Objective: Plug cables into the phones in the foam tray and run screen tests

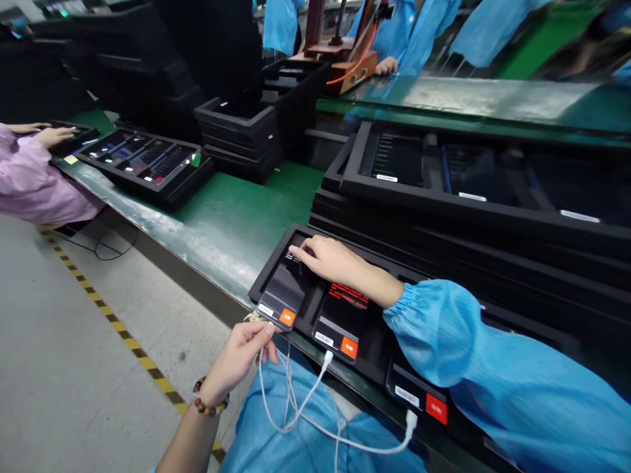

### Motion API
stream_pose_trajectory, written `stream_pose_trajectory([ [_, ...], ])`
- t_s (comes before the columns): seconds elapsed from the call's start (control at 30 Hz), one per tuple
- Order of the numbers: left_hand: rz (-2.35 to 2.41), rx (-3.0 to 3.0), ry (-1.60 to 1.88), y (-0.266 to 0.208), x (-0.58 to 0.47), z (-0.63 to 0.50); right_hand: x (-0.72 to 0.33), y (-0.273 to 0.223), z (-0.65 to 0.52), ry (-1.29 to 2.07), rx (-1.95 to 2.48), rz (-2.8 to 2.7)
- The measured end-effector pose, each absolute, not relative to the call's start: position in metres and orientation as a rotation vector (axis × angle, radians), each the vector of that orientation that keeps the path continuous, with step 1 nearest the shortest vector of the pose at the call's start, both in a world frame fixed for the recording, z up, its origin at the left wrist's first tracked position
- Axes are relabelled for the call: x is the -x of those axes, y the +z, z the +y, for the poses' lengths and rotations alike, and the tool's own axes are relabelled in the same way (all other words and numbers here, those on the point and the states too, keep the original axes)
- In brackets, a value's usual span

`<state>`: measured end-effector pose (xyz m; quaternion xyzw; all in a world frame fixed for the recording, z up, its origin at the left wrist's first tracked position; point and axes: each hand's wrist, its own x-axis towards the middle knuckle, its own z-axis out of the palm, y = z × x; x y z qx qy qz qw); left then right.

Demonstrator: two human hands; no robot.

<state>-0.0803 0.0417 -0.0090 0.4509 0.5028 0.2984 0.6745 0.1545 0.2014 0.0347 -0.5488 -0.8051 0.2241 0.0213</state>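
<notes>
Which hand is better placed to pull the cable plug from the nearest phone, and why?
The left hand: its fingers already pinch the white cable plug at the phone's near end. The right hand presses the phone's far end, away from the plug.

Right hand (335,261): bare, no glove, no rings seen on the fingers (302,253). Behind the fingers, past the wrist, a bright blue smock sleeve (493,374), shiny thin fabric, loose and wrinkled, with a gathered elastic cuff (401,309). Left hand (241,355): bare, short plain nails, forearm uncovered. Just behind the fingers at the wrist, a bead bracelet (210,401), brown and dark round beads. Same blue smock fabric (296,440) covers the lap below.
</notes>
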Motion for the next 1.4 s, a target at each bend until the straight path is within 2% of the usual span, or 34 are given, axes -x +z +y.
stream_pose_trajectory([
  [0.33, 1.158, -0.926, 0.684, -0.01, 0.085, 0.058, -0.15, 0.049, 0.198, 0.682, 1.797, -2.45],
  [0.5, 1.331, -1.375, 0.392, 0.027, 0.107, 0.071, -0.164, 0.075, 0.177, 0.613, 1.648, -2.476],
  [0.6, 1.474, -1.841, 0.455, 0.072, 0.111, 0.094, -0.21, 0.11, 0.157, 0.345, 1.309, -2.485],
  [0.7, 1.297, -2.335, 0.718, 0.119, 0.076, 0.134, -0.297, 0.144, 0.144, 0.01, 1.161, -2.249],
  [0.83, 0.791, -2.796, 0.67, 0.154, -0.034, 0.201, -0.427, 0.153, 0.144, -0.337, 1.528, -1.891],
  [0.93, 0.81, -2.961, 0.558, 0.161, -0.119, 0.244, -0.482, 0.142, 0.146, -0.238, 1.873, -1.865],
  [1.03, 0.909, -2.973, 0.326, 0.163, -0.17, 0.265, -0.491, 0.134, 0.143, -0.07, 2.013, -1.909],
  [1.13, 0.918, -2.996, 0.229, 0.162, -0.182, 0.264, -0.48, 0.133, 0.134, -0.042, 2.019, -1.955],
  [1.4, 0.889, -3.061, 0.326, 0.152, -0.168, 0.237, -0.465, 0.143, 0.102, 0.005, 2.024, -2.01],
])
